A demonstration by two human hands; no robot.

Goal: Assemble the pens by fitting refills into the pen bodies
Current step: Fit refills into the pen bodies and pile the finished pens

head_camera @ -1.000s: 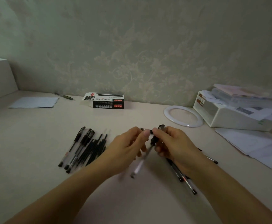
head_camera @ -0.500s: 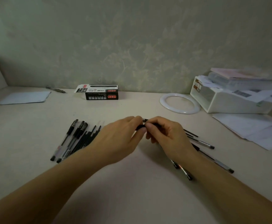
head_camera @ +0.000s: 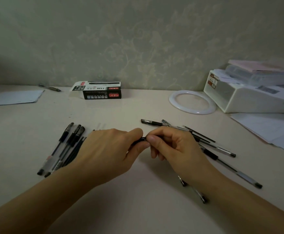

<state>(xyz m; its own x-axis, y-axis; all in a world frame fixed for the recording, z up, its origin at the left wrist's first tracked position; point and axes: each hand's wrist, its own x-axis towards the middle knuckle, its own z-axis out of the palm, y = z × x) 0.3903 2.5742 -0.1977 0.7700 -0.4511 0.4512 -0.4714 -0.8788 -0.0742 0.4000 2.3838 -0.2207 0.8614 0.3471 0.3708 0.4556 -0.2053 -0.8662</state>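
Both hands meet over the bench (head_camera: 138,208), working one pen (head_camera: 138,140) between them. The left hand (head_camera: 107,152) curls round its dark barrel, and the right hand (head_camera: 173,147) pinches the other end with thumb and forefinger. This looks like the closing step on that pen, seating or twisting the parts together; most of it is hidden by the fingers. Next it likely needs a straight, firm push or twist, then setting down. Loose pens (head_camera: 219,149) lie just right of the hands, a pile (head_camera: 65,146) left. The box (head_camera: 102,92) by the wall has its flap open, contents unseen. The white bin (head_camera: 249,102) holds papers.
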